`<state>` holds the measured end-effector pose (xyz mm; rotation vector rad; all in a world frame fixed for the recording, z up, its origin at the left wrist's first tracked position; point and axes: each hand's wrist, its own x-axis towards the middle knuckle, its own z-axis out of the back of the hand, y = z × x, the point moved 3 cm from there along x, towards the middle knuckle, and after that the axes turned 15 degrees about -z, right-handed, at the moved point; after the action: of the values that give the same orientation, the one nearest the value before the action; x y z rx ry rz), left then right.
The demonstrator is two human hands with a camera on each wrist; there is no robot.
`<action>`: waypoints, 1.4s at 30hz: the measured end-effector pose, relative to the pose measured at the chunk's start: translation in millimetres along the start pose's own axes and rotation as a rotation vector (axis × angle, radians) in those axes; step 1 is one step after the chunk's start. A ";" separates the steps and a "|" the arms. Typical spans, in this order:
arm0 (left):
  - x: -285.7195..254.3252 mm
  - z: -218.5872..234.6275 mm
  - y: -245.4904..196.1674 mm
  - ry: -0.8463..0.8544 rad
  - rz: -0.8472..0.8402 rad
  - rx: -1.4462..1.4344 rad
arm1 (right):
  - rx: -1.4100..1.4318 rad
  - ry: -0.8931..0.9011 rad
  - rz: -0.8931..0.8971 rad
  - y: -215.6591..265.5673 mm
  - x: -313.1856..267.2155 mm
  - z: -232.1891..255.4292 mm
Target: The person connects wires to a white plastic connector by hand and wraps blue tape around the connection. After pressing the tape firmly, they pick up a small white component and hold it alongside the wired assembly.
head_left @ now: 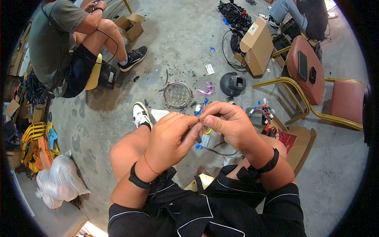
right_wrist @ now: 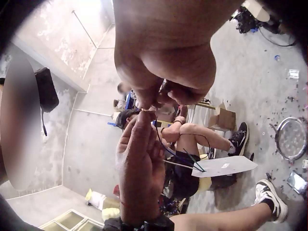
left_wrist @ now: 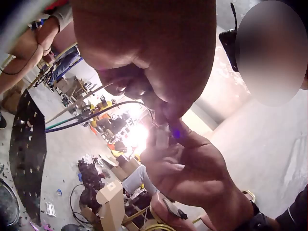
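Note:
Both hands meet fingertip to fingertip in front of the body. My left hand (head_left: 169,136) pinches a thin wire (right_wrist: 159,137) between thumb and fingers. Close against it, my right hand (head_left: 233,124) holds a small pale piece (left_wrist: 162,137) in its curled fingers; I cannot tell its kind. White, green and blue wires run from the hands to a thin flat panel (right_wrist: 226,166), which looks white in the right wrist view and dark in the left. Under the fingertips in the head view, red and yellow loops (head_left: 207,130) show partly.
On the floor ahead lie a round clear-topped dish (head_left: 177,94), a pink strip (head_left: 206,88) and a black helmet-like shell (head_left: 232,84). Chairs (head_left: 304,67) and an open carton (head_left: 258,47) stand to the right. A seated person (head_left: 59,43) is at the left, near a white bag (head_left: 62,179).

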<state>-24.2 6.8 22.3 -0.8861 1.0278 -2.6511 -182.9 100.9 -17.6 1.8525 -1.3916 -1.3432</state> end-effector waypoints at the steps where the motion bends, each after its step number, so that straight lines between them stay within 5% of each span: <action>1: -0.7 -1.1 0.6 0.002 -0.007 0.001 | 0.008 -0.005 -0.006 -0.2 0.0 0.2; 42: -3.7 -9.7 -3.2 -0.023 -0.046 0.079 | -0.224 -0.229 0.207 -10.0 -5.6 -9.3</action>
<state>-26.7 16.0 17.0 -0.9320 0.9008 -2.6925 -170.1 108.1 -19.3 1.4060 -1.4315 -1.5679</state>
